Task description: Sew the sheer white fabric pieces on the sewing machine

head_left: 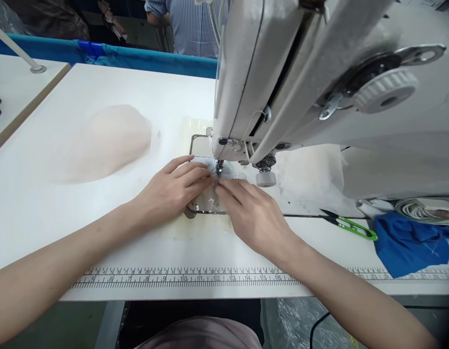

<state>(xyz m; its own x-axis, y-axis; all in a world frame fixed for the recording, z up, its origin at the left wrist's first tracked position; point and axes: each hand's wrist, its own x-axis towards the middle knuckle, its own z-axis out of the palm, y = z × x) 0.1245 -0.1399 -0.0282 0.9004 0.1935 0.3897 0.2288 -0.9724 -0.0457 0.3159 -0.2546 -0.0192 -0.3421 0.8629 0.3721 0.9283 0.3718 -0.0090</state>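
Both hands work at the needle area of a white sewing machine. My left hand lies palm down with its fingers stretched out, left of the presser foot. From the right, my right hand brings its thumb and fingers together just in front of the foot. Whatever is between those fingers is too small or hidden to make out. The fingertips of the two hands nearly meet over the machine's bed plate.
A sheer pale pink fabric piece lies at left. Another pale sheet is under the machine arm. Green-handled thread snips and a blue cloth lie right. A printed ruler runs along the front edge. People stand behind the table.
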